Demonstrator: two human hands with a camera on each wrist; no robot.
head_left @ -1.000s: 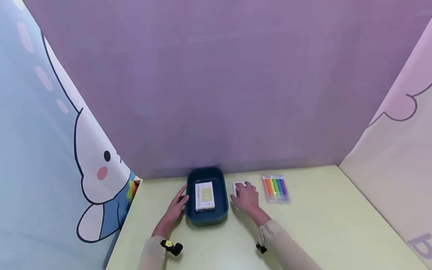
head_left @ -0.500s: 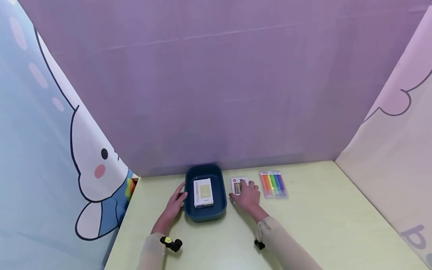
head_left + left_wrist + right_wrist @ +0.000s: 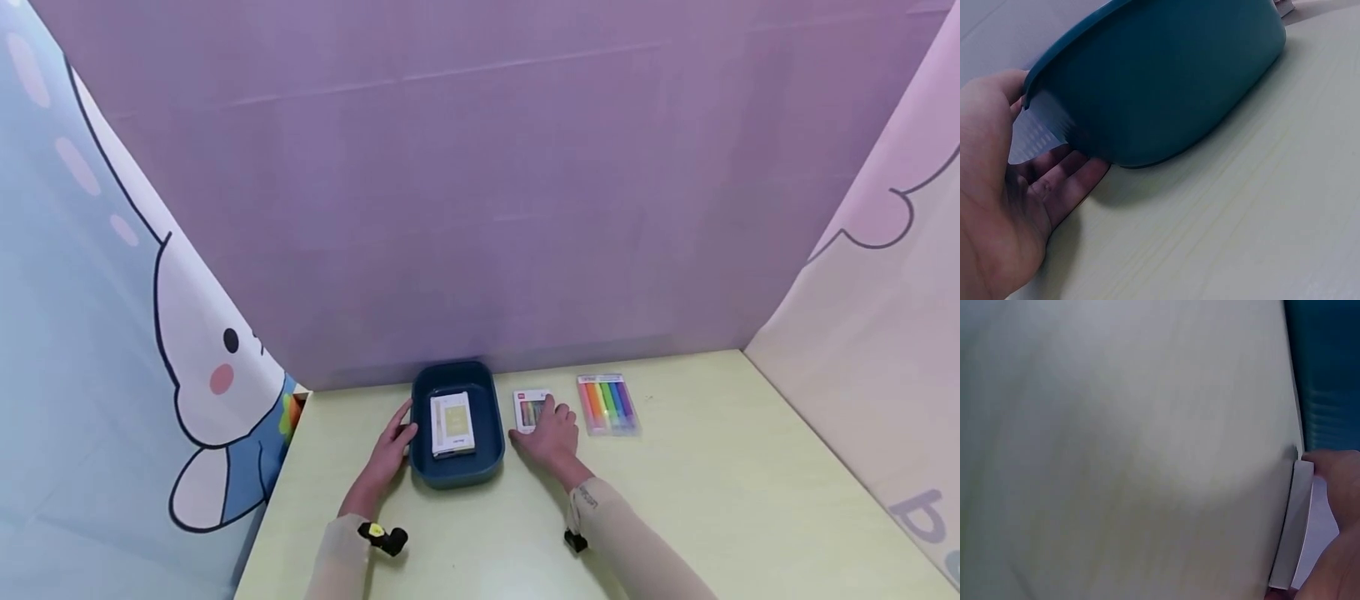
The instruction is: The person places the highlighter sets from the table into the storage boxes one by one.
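Note:
A dark teal plastic tub (image 3: 456, 479) stands on the table with a white box (image 3: 453, 425), marked with a yellow panel, lying inside. My left hand (image 3: 386, 458) is at the tub's left side. In the left wrist view, its thumb is at the rim and its fairly straight fingers (image 3: 1079, 181) reach to the foot of the wall. My right hand (image 3: 552, 437) spans a small white box (image 3: 531, 406) with coloured sticks on its face, right of the tub. The right wrist view has this box's side (image 3: 1292, 525) between thumb and fingers. Part of its face is hidden by the hand.
To the right of that hand lies a flat clear pack of rainbow-coloured markers (image 3: 609, 405). A purple backdrop (image 3: 480, 208) rises behind the pale yellow table (image 3: 720, 483), with printed cloth panels at both sides.
The right hand's fingers have shifted slightly, and more of the small box's face shows. The head view has tilted a little. The left hand stays at the tub.

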